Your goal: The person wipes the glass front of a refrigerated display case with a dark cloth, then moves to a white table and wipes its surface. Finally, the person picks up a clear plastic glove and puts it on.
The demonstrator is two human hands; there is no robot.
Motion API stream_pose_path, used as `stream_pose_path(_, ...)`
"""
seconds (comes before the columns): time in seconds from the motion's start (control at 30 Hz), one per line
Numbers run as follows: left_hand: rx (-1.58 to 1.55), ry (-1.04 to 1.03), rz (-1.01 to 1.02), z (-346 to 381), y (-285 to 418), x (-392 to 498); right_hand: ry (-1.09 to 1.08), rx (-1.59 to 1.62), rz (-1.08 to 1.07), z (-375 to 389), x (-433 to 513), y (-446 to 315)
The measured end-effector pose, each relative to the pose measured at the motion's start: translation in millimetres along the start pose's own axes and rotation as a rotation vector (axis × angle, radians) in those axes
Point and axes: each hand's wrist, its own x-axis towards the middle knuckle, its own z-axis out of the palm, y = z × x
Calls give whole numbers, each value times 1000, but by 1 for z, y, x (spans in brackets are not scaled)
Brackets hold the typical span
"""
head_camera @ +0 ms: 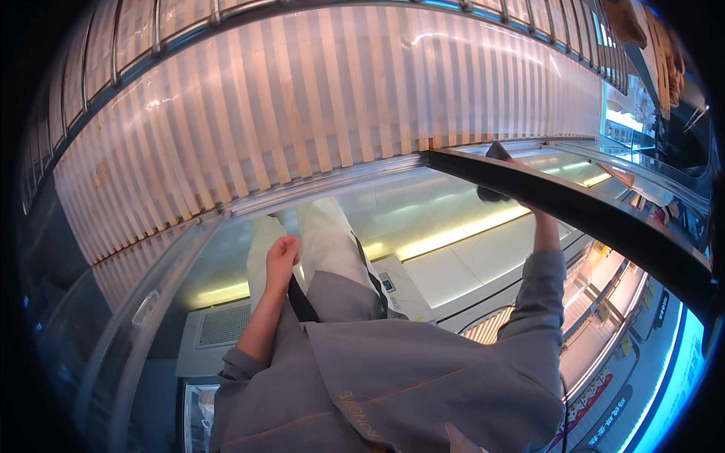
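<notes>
My left hand (283,257) hangs in front of my pale trousers (323,238), its fingers curled in, with nothing visible in them. My right arm reaches forward to the black bar (544,187) of a glass door frame. Most of my right hand (529,206) is hidden behind that bar. Dark pieces of something (491,195) show on both sides of the bar by this hand; a grip on it looks likely, but what it is I cannot tell. Ahead runs a shelf of wooden slats (317,90) under clear plastic sheeting, edged by a metal rail (334,178).
A wire rack (212,14) crosses above the slats. To the left is a glass panel with a pale frame (153,300). Behind me on the right stands a lit display case (600,317) with goods. A perforated grille (225,326) sits low on the left. Bread-like items (674,56) lie at upper right.
</notes>
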Motion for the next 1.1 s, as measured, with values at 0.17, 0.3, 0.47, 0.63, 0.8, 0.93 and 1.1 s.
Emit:
stream_pose_path(0.17, 46, -15, -70, -18, 3, -4, -145, -421, 707, 74, -91, 169)
stream_pose_path(0.3, 259, 98, 71, -66, 7, -20, 500, 1049, 524, 182, -86, 252)
stream_pose_path(0.47, 230, 490, 109, -168, 17, -60, 510, 1130, 422, 239, -20, 185)
stream_pose_path(0.63, 124, 1043, 559, -287, 79, -109, -125, 1300, 185, 262, 29, 68)
stream_pose_path(0.8, 79, 1270, 958, -402, 166, -114, -295, 1464, -7, 280, 25, -58)
stream_pose_path(0.93, -89, 1168, 1192, -483, 212, -126, -464, 1494, -174, 324, 0, -151)
stream_pose_path(1.1, -246, 1056, 1081, -516, 249, -131, -332, 1580, -204, 404, -41, -241)
